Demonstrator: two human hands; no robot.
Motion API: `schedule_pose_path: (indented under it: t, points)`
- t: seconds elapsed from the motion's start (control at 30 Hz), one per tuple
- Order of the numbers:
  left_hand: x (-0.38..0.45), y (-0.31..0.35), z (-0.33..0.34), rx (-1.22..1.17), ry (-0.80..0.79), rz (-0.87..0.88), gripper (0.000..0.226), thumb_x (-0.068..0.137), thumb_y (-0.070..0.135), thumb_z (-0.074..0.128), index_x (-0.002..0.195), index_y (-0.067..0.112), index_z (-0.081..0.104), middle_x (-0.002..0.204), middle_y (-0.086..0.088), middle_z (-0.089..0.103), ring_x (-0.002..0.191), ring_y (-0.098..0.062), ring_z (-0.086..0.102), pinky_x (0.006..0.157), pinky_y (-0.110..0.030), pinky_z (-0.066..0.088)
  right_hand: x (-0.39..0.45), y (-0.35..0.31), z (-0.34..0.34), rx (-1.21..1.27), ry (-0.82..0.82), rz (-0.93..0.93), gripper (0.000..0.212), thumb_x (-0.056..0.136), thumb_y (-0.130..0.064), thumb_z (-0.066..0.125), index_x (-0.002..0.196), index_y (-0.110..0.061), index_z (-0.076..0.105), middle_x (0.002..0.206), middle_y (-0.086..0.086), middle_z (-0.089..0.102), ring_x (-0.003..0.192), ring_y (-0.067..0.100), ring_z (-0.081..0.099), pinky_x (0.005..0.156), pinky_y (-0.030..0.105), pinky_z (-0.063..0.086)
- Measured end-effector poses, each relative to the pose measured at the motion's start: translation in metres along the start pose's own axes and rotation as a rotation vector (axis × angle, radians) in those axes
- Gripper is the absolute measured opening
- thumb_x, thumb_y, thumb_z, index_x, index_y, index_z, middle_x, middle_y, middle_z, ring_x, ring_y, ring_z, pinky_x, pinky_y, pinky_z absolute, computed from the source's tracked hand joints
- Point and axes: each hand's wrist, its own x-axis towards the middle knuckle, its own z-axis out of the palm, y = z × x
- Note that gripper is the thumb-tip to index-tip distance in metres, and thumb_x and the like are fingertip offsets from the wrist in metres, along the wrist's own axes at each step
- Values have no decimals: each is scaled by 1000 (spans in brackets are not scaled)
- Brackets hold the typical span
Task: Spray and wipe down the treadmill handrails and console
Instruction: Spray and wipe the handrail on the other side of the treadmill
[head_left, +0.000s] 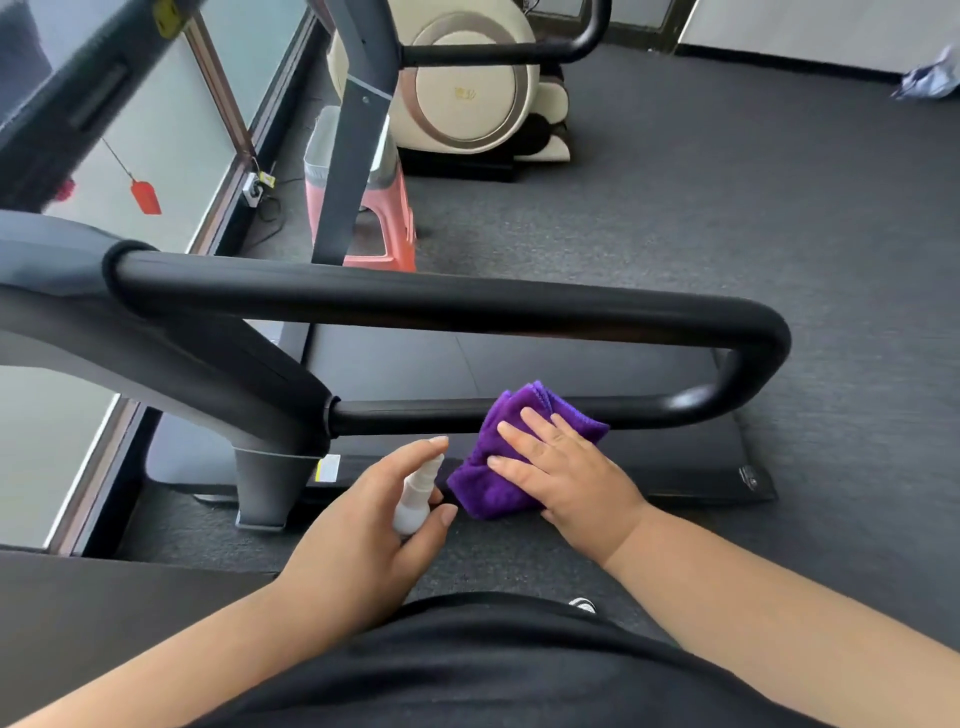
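Wiping the lower rail (415, 415) now: right hand (561, 467) presses the cloth (498, 467) flat-fingered against it, left hand (363, 519) grips the sprayer (415, 493) just beside. I'd wrap the cloth round the bar, then work toward the far-right bend.

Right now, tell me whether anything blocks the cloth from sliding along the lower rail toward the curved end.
Nothing visible does. The right hand presses the purple cloth against the lower rail, and the bar runs bare from the cloth to the curved end. The left hand with the spray bottle sits on the other side.
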Motion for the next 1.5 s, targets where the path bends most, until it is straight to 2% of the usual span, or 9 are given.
schedule_pose_path:
  t: [0.23,0.37,0.6,0.67,0.77,1.0,1.27,1.37,1.5]
  points:
    - [-14,-5,-10,23,37,-28,74,87,29,72,126,74,28,98,24,62,81,-3,63,71,-8,42,2,-22,1,316,-20,146,87,64,-5,87,142,-23,53,154,5,40,146,26,27,115,49,33]
    - [-20,-4,-19,-27,95,-53,59,80,51,59,126,74,30,99,25,64,83,0,64,72,-4,42,13,-46,-4,513,-46,94,74,74,-2,79,141,-20,54,153,6,42,145,26,33,118,41,29]
    - [-22,-8,-20,-10,68,-34,68,86,32,68,126,73,31,97,21,63,75,-8,63,65,-8,43,2,-22,-30,452,537,489,87,69,-5,83,142,-32,45,152,-5,40,141,19,36,119,28,22]
    - [-24,-9,-20,-22,61,-43,70,87,28,69,126,73,31,96,18,63,71,-10,63,63,-9,43,-3,-6,-30,371,572,674,76,76,-10,80,141,-30,46,152,2,40,141,22,33,120,34,22]
    - [-29,-12,-25,-30,57,-64,65,86,36,65,126,72,29,97,19,63,73,-8,63,64,-11,43,-2,2,-15,253,356,795,64,84,-20,77,142,-25,50,152,9,42,145,30,27,120,54,19]
    - [-54,-31,-46,-18,125,-153,55,80,60,56,130,67,33,99,22,64,79,-6,66,66,-16,47,44,-45,14,164,218,613,69,81,-26,79,142,-29,46,154,4,41,148,33,21,121,48,4]
    - [-74,-40,-61,107,183,-175,72,83,32,74,129,69,33,99,25,64,83,-1,65,70,-10,45,125,-110,34,250,6,94,79,80,-22,79,148,-30,40,158,3,34,150,29,17,118,39,-5]
    - [-77,-40,-61,105,207,-202,66,82,41,70,128,70,32,104,28,63,87,2,65,73,-11,45,123,-116,43,311,-85,-31,81,81,-16,77,151,-29,36,161,0,27,151,23,11,116,30,-13]
    - [-68,-40,-60,60,211,-276,56,82,51,62,124,73,32,103,30,63,86,2,64,71,-20,47,99,-113,43,520,-219,-7,78,82,-9,72,150,-30,39,159,-2,32,147,19,22,118,22,2]
